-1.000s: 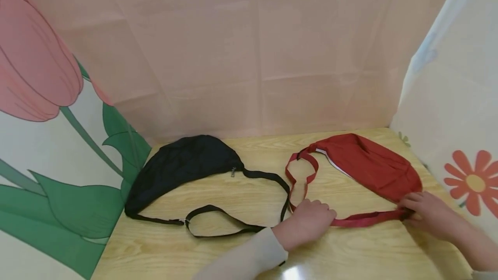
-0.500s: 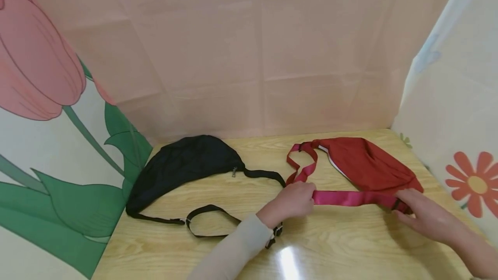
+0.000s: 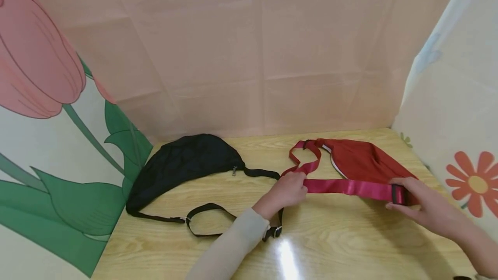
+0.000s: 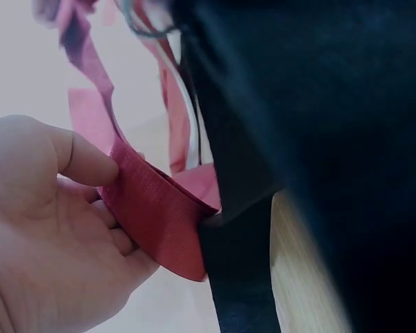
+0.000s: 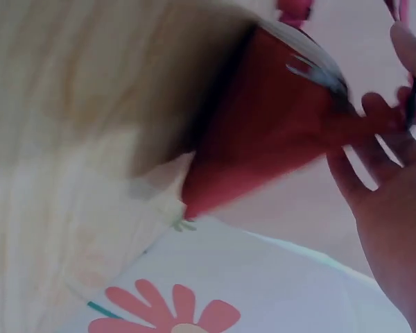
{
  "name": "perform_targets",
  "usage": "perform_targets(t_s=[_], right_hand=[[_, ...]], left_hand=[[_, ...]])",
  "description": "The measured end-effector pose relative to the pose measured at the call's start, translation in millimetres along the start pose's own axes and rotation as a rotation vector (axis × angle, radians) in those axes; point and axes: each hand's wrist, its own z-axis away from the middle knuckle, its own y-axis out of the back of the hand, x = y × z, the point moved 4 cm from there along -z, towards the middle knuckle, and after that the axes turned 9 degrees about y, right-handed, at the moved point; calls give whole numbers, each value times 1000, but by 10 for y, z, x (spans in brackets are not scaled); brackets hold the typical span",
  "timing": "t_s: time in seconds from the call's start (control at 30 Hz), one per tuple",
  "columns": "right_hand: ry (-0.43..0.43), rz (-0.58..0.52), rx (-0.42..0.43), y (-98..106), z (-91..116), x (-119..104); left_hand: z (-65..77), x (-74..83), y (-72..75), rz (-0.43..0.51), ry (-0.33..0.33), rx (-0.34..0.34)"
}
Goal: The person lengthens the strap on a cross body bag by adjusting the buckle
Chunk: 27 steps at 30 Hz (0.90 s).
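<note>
A red waist bag (image 3: 365, 159) lies at the right of the table, its near side lifted by its strap. My left hand (image 3: 285, 191) pinches the magenta-red strap (image 3: 346, 186) between thumb and fingers; in the left wrist view the strap (image 4: 152, 208) runs folded through the grip. My right hand (image 3: 432, 206) holds the strap's other end beside its black buckle (image 3: 397, 194). Between both hands the strap stretches nearly straight. A red loop (image 3: 311, 167) of strap curls behind my left hand. In the right wrist view the bag (image 5: 270, 118) is blurred.
A black waist bag (image 3: 186, 163) lies at the left of the wooden table (image 3: 155, 254). Its strap (image 3: 210, 206) loops toward my left forearm, with a buckle (image 3: 277, 230) below the hand. Cloth walls stand at the back and both sides.
Both hands have raised the red strap off the table and moved it farther back, the left also leftward. The strap has turned flat and taut, and the black buckle shows at my right fingers.
</note>
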Motion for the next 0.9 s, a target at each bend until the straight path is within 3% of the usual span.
perform_targets(t_s=[0.13, 0.3, 0.4, 0.53, 0.67, 0.9], right_hand=[[-65, -16, 12, 111, -57, -78], [-71, -79, 55, 193, -149, -172], [-65, -76, 62, 215, -227, -232], [-27, -46, 47, 229, -341, -335], [-14, -68, 35, 214, -444, -428], [-14, -133, 11, 124, -578, -578]], left_hand=[[-42, 8, -52, -138, -17, 33], [-36, 147, -96, -378, -81, 142], [20, 301, -54, -321, -145, 193], [131, 540, 28, -123, -247, 162], [216, 734, 80, -64, -324, 112], [212, 817, 55, 19, -346, 82]])
